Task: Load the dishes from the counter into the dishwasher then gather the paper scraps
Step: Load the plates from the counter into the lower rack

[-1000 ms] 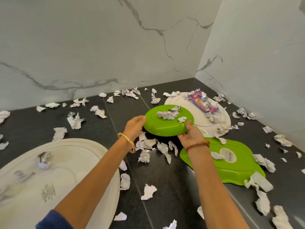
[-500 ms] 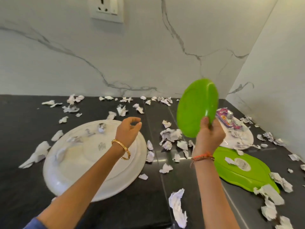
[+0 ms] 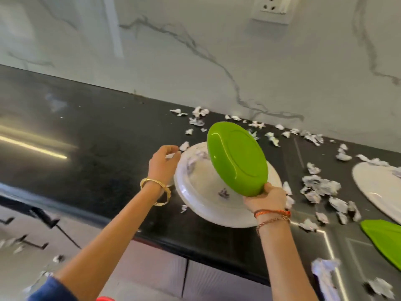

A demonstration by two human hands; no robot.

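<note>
My right hand point(image 3: 265, 197) grips the lower rim of a round green plate point(image 3: 237, 158), held tilted on edge above a large white plate point(image 3: 201, 200) that lies upside down on the black counter point(image 3: 86, 148). My left hand point(image 3: 162, 164) hovers at the white plate's left rim with its fingers loosely curled; whether it touches the rim or a scrap I cannot tell. Several crumpled paper scraps point(image 3: 319, 187) litter the counter to the right and along the wall. A second white plate point(image 3: 377, 187) and a green leaf-shaped plate point(image 3: 384, 240) lie at the right edge.
A marble wall point(image 3: 195, 51) with a power socket point(image 3: 274, 7) backs the counter. Cabinet fronts with dark handles point(image 3: 36, 245) run below the counter's front edge. More paper scraps point(image 3: 325, 272) lie near the front right.
The view swung left. My right hand carried the tilted green plate over the upside-down white plate. My left hand moved to that plate's left rim.
</note>
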